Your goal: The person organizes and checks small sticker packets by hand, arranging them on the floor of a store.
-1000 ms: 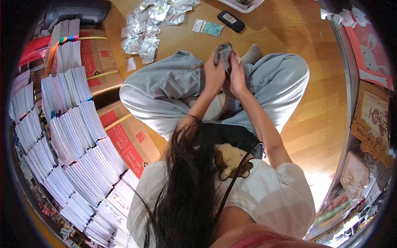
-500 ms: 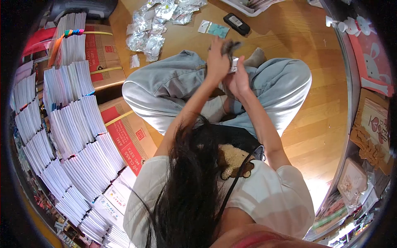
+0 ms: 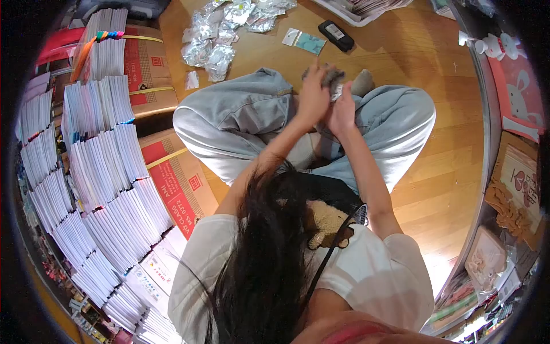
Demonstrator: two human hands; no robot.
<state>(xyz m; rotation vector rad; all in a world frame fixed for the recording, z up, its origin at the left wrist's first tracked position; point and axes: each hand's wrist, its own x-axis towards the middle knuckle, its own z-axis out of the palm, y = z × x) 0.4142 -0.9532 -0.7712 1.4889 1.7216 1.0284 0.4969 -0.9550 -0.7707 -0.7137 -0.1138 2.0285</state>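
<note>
My left hand (image 3: 313, 96) is closed around a small dark grey, soft-looking thing (image 3: 333, 78), which is blurred, so its kind cannot be made out. Just below it, my right hand (image 3: 342, 111) grips a small shiny silver packet (image 3: 337, 93). The two hands almost touch, held above my crossed legs. On the floor ahead lie a teal card with a white top (image 3: 309, 43) and a black device with a white label (image 3: 336, 35). A pile of silver packets (image 3: 220, 37) spreads to their left, with one small packet (image 3: 192, 80) apart from it.
Rows of stacked white notebooks (image 3: 109, 166) and cardboard boxes (image 3: 177, 178) stand along my left. A white tray (image 3: 361, 22) sits at the top. To my right, a shelf edge (image 3: 487, 149) borders the wooden floor (image 3: 452, 132), with packaged goods beyond it.
Both hands have shifted slightly right and down in the view, staying together with the grey thing and the silver packet. The floor items appear moved a little as the view shifted.
</note>
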